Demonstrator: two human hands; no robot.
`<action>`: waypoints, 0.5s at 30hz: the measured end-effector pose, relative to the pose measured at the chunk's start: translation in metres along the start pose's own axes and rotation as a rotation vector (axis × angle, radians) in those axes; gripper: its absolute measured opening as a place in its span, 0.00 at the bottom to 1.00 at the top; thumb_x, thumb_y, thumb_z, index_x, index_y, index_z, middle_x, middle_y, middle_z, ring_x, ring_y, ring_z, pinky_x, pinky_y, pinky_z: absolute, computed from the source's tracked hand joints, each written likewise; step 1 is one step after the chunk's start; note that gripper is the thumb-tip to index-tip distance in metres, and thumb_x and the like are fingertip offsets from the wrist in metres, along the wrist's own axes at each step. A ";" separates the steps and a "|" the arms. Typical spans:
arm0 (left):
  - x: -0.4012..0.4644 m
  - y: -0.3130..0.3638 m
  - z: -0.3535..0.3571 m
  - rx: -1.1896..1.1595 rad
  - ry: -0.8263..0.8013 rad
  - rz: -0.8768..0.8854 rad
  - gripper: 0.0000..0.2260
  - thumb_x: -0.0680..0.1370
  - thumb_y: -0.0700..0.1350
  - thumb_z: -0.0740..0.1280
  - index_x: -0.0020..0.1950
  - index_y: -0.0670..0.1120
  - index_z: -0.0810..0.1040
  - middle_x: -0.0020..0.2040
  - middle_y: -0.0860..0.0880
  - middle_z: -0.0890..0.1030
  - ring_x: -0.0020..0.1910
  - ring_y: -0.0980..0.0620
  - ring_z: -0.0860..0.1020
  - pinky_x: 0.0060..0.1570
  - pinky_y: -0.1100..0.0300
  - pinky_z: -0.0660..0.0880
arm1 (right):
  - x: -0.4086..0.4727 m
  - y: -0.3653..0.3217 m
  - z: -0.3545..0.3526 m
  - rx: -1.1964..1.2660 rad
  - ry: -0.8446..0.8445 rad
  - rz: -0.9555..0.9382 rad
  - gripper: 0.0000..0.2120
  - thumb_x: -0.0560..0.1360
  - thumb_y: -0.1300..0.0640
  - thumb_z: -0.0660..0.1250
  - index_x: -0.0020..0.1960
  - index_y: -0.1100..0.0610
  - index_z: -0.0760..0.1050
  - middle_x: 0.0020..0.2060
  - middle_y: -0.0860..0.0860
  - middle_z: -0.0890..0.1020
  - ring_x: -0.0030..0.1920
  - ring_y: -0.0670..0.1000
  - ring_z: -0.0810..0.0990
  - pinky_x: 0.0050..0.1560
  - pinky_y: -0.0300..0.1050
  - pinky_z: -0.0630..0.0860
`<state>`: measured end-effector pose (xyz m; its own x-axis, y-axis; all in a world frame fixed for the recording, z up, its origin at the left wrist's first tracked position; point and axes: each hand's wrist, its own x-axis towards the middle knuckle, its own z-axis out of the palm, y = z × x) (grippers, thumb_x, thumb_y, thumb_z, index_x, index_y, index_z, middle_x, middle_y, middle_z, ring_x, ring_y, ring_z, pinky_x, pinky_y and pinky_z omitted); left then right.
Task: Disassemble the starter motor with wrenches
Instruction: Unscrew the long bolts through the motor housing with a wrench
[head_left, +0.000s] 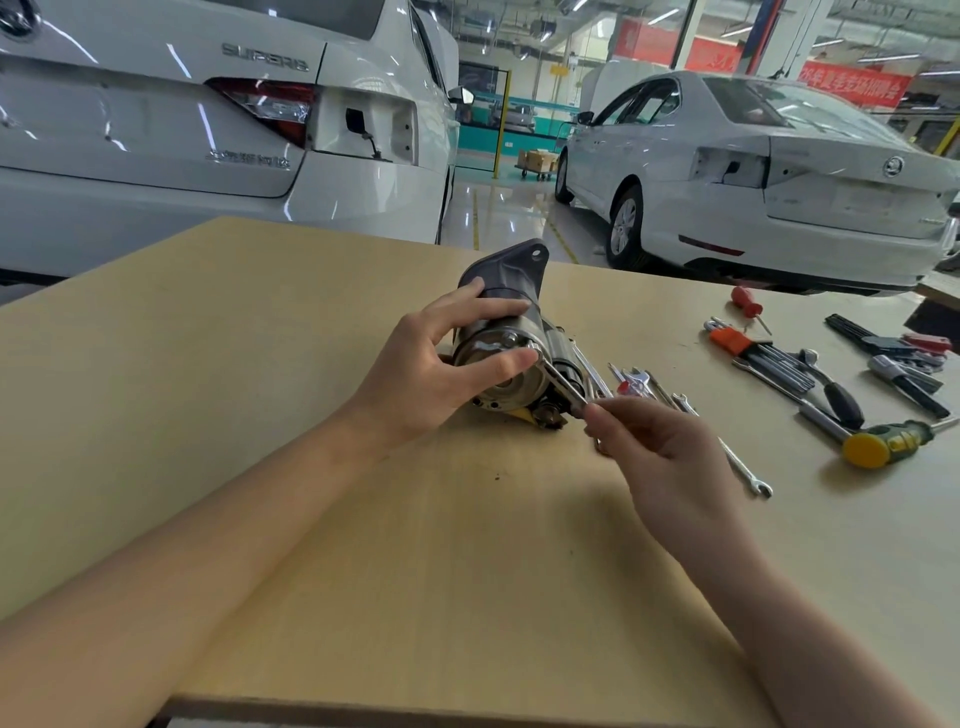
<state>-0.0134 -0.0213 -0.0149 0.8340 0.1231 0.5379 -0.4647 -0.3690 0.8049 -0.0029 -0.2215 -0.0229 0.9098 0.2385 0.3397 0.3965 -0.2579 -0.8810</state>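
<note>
While the starter motor (511, 338) is lying on its side near the middle of the wooden table (260, 322), the left hand (441, 364) is gripping its round end cap, thumb across the face and fingers curled over the top of the casing. The right hand (660, 447) is pinching the near end of a slim wrench (558, 382) whose head is sitting on a fastener at the upper right of that end cap. The fastener is lying up and to the left of the right hand's grip, with the wrench shaft running diagonally between them. The right hand is the only one on the tool; the left is the nearer to the motor body.

The motor's long axis is running away from the person and slightly right, with the end cap facing the camera and the dark mounting flange (511, 265) pointing toward the parked cars. In my judgement, the coming turn is depending on the left hand resisting rotation. Spare wrenches (639, 382) are lying just right of the motor.
</note>
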 end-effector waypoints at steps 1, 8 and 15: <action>0.000 0.000 -0.001 -0.001 -0.006 -0.003 0.17 0.62 0.62 0.73 0.51 0.72 0.80 0.72 0.46 0.72 0.73 0.65 0.63 0.54 0.72 0.72 | 0.000 0.000 0.001 -0.026 -0.020 -0.067 0.10 0.76 0.59 0.68 0.40 0.46 0.79 0.33 0.46 0.81 0.35 0.47 0.77 0.40 0.40 0.73; -0.002 0.004 -0.004 0.037 -0.017 -0.031 0.26 0.56 0.62 0.77 0.53 0.71 0.79 0.75 0.47 0.68 0.73 0.63 0.64 0.67 0.49 0.73 | -0.004 0.006 0.008 -0.057 -0.062 -0.219 0.13 0.78 0.67 0.61 0.45 0.48 0.72 0.34 0.46 0.78 0.34 0.45 0.74 0.37 0.39 0.71; -0.004 0.007 -0.003 0.006 -0.007 -0.046 0.25 0.55 0.61 0.78 0.51 0.70 0.80 0.74 0.46 0.69 0.73 0.63 0.64 0.67 0.50 0.72 | -0.007 0.007 0.013 -0.032 -0.108 -0.191 0.14 0.78 0.66 0.61 0.44 0.46 0.71 0.35 0.47 0.78 0.34 0.49 0.75 0.37 0.47 0.73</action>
<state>-0.0203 -0.0217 -0.0105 0.8567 0.1332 0.4984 -0.4239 -0.3689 0.8272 -0.0077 -0.2128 -0.0357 0.8003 0.3840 0.4605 0.5654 -0.2277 -0.7928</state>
